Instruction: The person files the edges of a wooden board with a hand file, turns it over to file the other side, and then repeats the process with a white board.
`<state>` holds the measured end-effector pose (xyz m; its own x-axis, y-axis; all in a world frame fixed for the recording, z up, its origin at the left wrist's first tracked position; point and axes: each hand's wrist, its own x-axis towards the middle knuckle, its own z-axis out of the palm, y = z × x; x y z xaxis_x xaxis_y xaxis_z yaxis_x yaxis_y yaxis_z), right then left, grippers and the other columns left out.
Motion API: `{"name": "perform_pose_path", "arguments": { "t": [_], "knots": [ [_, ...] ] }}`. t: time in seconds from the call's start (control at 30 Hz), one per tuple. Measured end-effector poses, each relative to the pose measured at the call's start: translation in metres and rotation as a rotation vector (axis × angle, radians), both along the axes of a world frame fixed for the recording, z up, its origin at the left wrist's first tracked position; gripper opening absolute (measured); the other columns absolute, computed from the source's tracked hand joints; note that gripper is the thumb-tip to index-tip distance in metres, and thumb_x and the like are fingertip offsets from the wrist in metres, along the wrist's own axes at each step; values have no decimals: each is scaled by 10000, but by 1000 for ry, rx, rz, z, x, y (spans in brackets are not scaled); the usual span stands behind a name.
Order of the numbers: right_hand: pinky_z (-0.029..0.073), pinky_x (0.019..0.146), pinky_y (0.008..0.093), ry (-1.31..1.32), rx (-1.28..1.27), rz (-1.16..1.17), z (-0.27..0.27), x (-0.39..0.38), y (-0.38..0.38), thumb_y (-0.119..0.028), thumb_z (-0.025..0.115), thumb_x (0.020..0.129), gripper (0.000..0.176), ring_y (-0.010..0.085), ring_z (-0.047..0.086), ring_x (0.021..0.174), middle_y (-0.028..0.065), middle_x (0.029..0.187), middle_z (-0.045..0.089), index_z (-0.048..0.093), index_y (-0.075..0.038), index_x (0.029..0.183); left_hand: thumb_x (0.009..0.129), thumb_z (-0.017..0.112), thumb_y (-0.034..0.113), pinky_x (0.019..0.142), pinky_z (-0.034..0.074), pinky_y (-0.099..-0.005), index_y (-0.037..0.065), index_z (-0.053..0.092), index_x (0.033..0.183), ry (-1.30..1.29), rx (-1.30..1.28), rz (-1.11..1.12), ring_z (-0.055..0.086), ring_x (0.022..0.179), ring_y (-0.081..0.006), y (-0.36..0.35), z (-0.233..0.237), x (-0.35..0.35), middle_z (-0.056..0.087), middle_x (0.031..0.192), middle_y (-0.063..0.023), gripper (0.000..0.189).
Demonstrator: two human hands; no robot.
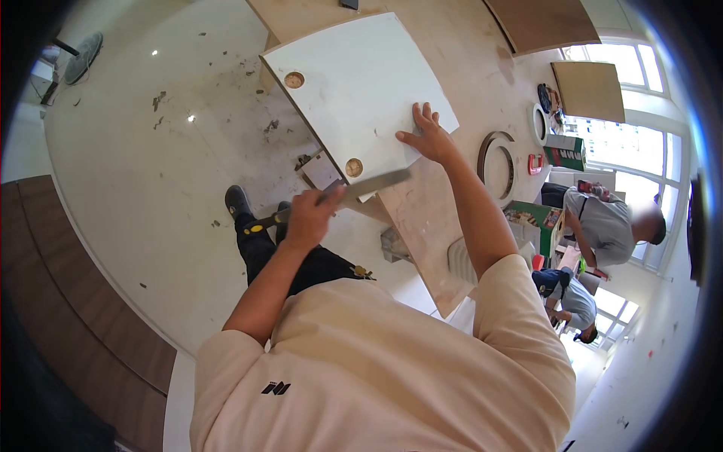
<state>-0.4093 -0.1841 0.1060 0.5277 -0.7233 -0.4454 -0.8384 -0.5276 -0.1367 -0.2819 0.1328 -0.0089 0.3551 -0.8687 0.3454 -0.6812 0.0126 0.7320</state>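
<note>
A white panel lies on a pale wooden workbench, overhanging its edge. Two round holes are cut near the panel's near edge, one at the far corner and one at the close corner. My right hand presses flat on the panel, fingers spread. My left hand grips a long flat metal tool with a yellow and black handle. Its blade rests against the panel's edge beside the closer hole.
A wooden ring and a white ring lie on the bench. Green boxes stand past them. Two other people crouch at the right near bright windows. Debris litters the pale floor; a fan stands far left.
</note>
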Motion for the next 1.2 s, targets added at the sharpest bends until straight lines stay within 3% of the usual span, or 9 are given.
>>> {"name": "perform_pose_path", "arguments": {
  "t": [0.1, 0.3, 0.43, 0.67, 0.73, 0.83, 1.03, 1.13, 1.2],
  "knots": [
    [269, 1199, 510, -10, -8, 1, -3, -2, 0, -616, 700, 820, 1054, 474, 96, 1507, 233, 1652, 104, 204, -104, 1596, 844, 708, 114, 763, 445, -422, 258, 599, 1391, 134, 55, 44, 575, 833, -284, 20, -30, 17, 571, 883, -77, 576],
    [226, 1213, 485, -22, 14, -31, -2, -1, 1, -595, 705, 823, 1049, 446, 102, 1517, 230, 1655, 91, 201, -99, 1597, 842, 713, 102, 722, 425, -430, 261, 570, 1425, 134, -184, -44, 561, 805, -290, -11, 3, -17, 556, 847, -77, 621],
    [224, 1216, 478, -17, 20, -41, -3, -1, -1, -590, 715, 820, 1055, 438, 84, 1521, 228, 1656, 92, 198, -99, 1597, 835, 728, 111, 750, 440, -424, 305, 556, 1432, 79, 31, 51, 576, 834, -286, 26, -27, 14, 571, 865, -75, 651],
    [270, 1199, 502, -36, -1, -39, -6, -4, -3, -607, 728, 802, 1060, 456, 95, 1513, 227, 1653, 106, 219, -123, 1596, 841, 718, 78, 739, 439, -424, 282, 562, 1424, 96, -179, -35, 565, 802, -294, -8, -11, -31, 567, 869, -81, 637],
    [271, 1198, 501, -38, -1, -35, -9, -5, -2, -610, 727, 801, 1062, 459, 98, 1512, 227, 1653, 107, 219, -122, 1596, 833, 734, 68, 742, 443, -433, 231, 573, 1417, 85, -139, -2, 550, 802, -314, 11, -22, -12, 576, 902, -106, 628],
    [271, 1197, 505, -36, 1, -32, -11, -6, -3, -609, 727, 801, 1064, 462, 101, 1511, 228, 1653, 105, 216, -120, 1596, 832, 732, 112, 737, 445, -414, 293, 579, 1406, 138, 0, 107, 576, 817, -283, 26, -38, 8, 577, 874, -76, 621],
    [275, 1197, 496, -16, 4, -37, -4, -1, -2, -582, 729, 808, 1058, 456, 113, 1512, 230, 1652, 108, 205, -111, 1597, 838, 697, 70, 736, 451, -420, 241, 597, 1394, 82, -168, -58, 576, 813, -283, -15, -4, -6, 579, 872, -80, 590],
    [273, 1198, 496, -17, 6, -43, -2, 3, -2, -568, 727, 814, 1050, 452, 112, 1513, 231, 1651, 110, 202, -105, 1597, 854, 680, 79, 744, 450, -418, 239, 606, 1381, 26, -55, 79, 573, 828, -278, 2, -40, 47, 574, 877, -82, 556],
    [272, 1198, 500, -19, 9, -51, -3, 2, 1, -561, 726, 818, 1044, 450, 109, 1514, 232, 1651, 110, 202, -102, 1596, 853, 677, 94, 722, 451, -422, 255, 609, 1375, 105, -33, 147, 575, 802, -276, -1, -36, 73, 570, 847, -80, 550]
  ]
}}
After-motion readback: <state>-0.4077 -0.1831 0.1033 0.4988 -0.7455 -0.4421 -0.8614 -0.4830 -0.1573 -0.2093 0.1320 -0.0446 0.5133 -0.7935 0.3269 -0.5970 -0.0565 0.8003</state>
